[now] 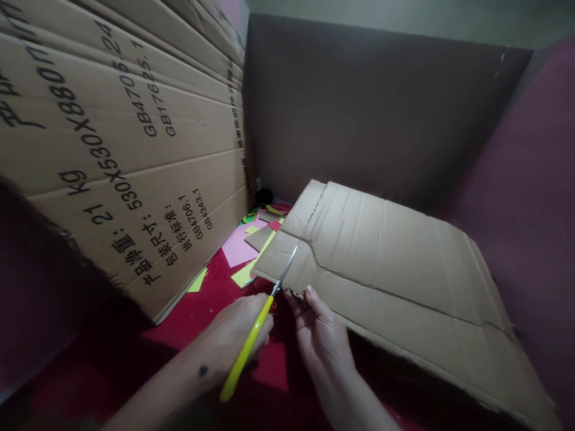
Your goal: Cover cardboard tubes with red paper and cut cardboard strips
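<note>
My left hand [245, 320] is closed around the yellow handles of a pair of scissors [251, 347]. One blade lies over the near left edge of a flat cardboard sheet [381, 251]; the other blade is hidden from me. With the thumb on top and the fingers underneath, my right hand [323, 335] grips the same edge just right of the scissors. The sheet is tilted, with creases and a jagged torn line across its left part.
A big printed cardboard box [148, 149] stands on the left. Coloured paper scraps [240, 245] and cardboard pieces lie beyond my hands on a red cloth [211, 311]. A dark brown panel [359, 108] rises at the back, beside a pinkish wall [534, 161] on the right.
</note>
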`<state>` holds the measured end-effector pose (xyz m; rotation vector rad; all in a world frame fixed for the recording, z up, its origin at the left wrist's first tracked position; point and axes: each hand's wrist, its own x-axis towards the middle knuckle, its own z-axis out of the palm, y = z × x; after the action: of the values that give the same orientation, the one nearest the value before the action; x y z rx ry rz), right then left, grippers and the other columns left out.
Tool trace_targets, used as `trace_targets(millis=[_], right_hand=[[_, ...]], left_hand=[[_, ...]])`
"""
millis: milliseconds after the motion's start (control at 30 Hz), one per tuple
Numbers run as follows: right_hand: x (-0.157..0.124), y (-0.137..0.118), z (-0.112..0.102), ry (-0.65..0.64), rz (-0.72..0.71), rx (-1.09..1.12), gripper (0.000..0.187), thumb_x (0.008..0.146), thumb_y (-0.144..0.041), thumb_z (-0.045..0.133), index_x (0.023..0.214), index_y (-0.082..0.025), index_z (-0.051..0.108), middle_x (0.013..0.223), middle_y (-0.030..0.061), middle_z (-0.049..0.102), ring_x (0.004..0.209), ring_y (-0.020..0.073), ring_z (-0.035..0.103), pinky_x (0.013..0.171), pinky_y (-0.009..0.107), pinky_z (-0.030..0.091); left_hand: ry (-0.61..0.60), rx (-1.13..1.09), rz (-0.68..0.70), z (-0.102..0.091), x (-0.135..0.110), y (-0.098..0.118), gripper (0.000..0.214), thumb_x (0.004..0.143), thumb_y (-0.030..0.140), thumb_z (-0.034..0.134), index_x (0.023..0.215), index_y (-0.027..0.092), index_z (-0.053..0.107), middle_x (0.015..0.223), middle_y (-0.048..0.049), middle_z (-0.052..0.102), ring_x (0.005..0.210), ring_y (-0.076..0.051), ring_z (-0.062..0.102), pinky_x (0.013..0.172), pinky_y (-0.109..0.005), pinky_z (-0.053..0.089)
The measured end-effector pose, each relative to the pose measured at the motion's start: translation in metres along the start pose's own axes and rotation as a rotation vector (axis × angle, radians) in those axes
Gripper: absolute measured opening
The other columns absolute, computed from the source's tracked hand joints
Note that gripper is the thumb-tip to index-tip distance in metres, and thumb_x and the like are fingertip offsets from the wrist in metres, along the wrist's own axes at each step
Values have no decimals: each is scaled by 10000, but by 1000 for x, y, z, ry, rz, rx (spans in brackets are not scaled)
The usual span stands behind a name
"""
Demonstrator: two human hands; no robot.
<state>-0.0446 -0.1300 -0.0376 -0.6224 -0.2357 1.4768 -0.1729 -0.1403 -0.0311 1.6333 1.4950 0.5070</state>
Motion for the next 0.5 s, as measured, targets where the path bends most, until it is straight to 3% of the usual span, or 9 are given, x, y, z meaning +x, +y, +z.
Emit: trace_targets(millis=[167, 233, 367, 500], right_hand=[[5, -1, -1, -11, -28, -3, 185, 448, -114, 818, 544, -107, 660, 562, 6, 662, 614, 132, 635, 682, 274, 581], [7, -2, -2, -8, -32, -10, 165, 470, -104, 805, 551, -105, 661, 567, 7, 663, 622, 131, 632, 682, 274, 581], [10, -3, -5, 5, -46, -10, 167, 465, -86, 799, 566, -97, 666, 574, 14, 668, 625, 138, 630, 653, 270, 582], [9, -1, -6, 8, -21, -3, 181, 451, -90, 807, 562, -98, 664, 562, 10, 665, 618, 139, 632, 645, 266, 583]], left_hand=[[193, 443, 88, -2, 4, 11, 269, 840, 356, 325, 706, 192, 491, 646, -86, 603, 634, -259, 611, 552, -323, 381], [206, 489, 118, -2, 6, 12, 294, 854, 371, 303, 739, 190, 504, 698, -103, 619, 668, -269, 610, 571, -334, 378], [183, 279, 182, -2, 5, 7, 297, 842, 386, 324, 671, 190, 468, 616, -66, 590, 575, -205, 573, 562, -311, 404], [-41, -149, 113, -6, -2, 7, 306, 820, 400, 345, 623, 188, 444, 483, -9, 517, 432, -147, 511, 453, -259, 407]])
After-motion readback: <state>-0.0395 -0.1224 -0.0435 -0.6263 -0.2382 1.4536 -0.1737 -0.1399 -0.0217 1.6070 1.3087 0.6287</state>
